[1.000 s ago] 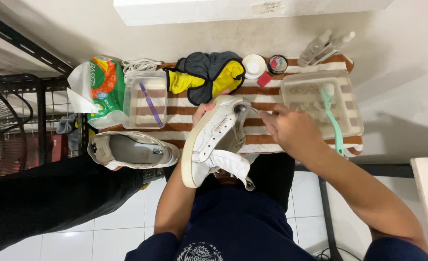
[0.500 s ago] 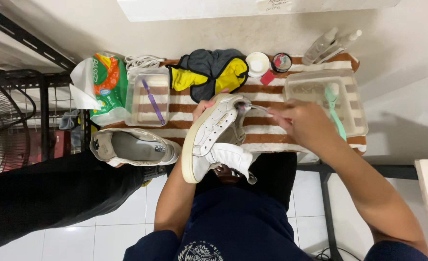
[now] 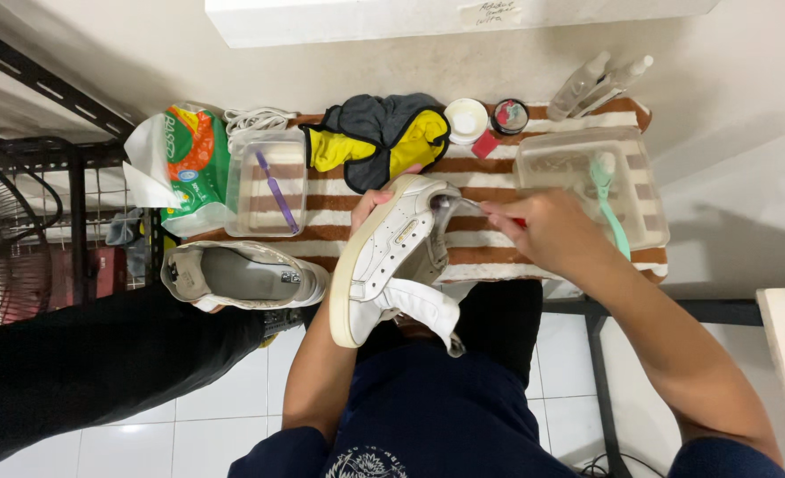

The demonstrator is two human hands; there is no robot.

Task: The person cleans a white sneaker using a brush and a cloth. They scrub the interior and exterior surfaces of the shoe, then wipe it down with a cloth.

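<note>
I held the white sneaker [image 3: 390, 257] tilted on its side over the striped towel [image 3: 534, 168], my left hand [image 3: 370, 205] clamped behind it, my right hand [image 3: 547, 232] closed around a small brush [image 3: 463, 204]. A slip could have tipped the clear tub [image 3: 649, 208] nearby. A green-and-orange packet [image 3: 193, 164] stood far left.

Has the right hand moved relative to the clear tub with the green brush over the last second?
No. The right hand stays just left of the clear tub, its tool tip at the white sneaker held by the left hand.
</note>
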